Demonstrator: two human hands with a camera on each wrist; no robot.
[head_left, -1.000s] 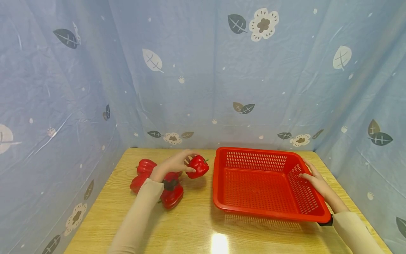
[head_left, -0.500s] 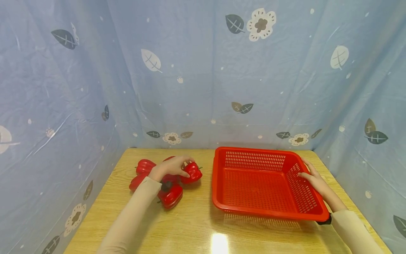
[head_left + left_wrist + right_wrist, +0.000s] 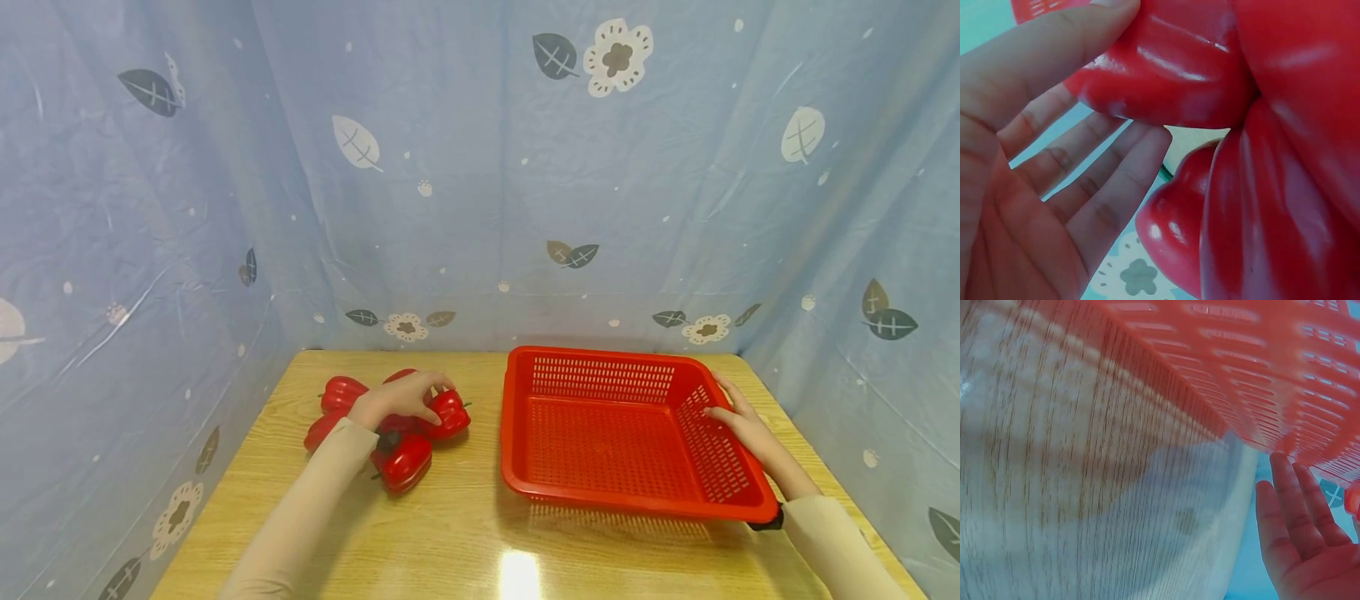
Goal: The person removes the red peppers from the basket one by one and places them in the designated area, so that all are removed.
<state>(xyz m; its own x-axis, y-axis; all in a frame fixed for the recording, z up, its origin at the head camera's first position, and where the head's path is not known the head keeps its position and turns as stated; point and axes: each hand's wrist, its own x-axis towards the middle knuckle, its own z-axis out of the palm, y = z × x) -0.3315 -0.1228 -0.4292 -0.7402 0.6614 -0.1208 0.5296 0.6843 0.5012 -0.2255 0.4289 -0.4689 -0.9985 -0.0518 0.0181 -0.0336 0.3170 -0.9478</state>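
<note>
My left hand [image 3: 401,395] grips a red bell pepper [image 3: 452,414] at the right side of a cluster of several red bell peppers on the table. In the left wrist view the thumb lies on that pepper [image 3: 1172,69], with the other fingers stretched behind and below it. Another pepper [image 3: 405,463] sits in front, and one more [image 3: 343,393] lies at the far left. My right hand [image 3: 750,429] holds the right rim of a red plastic basket [image 3: 600,502], thumb over the inner side. Seen from the right wrist, its fingers [image 3: 1300,519] rest along the outer slotted wall.
The wooden table [image 3: 435,542] carries both basket and peppers, with bare surface in front of them. A blue patterned curtain [image 3: 450,208] hangs behind the table and along both sides.
My left hand has moved left and slightly down with the bell pepper, bringing it from raised beside the basket down against the other peppers. The right hand and basket stay in place.
</note>
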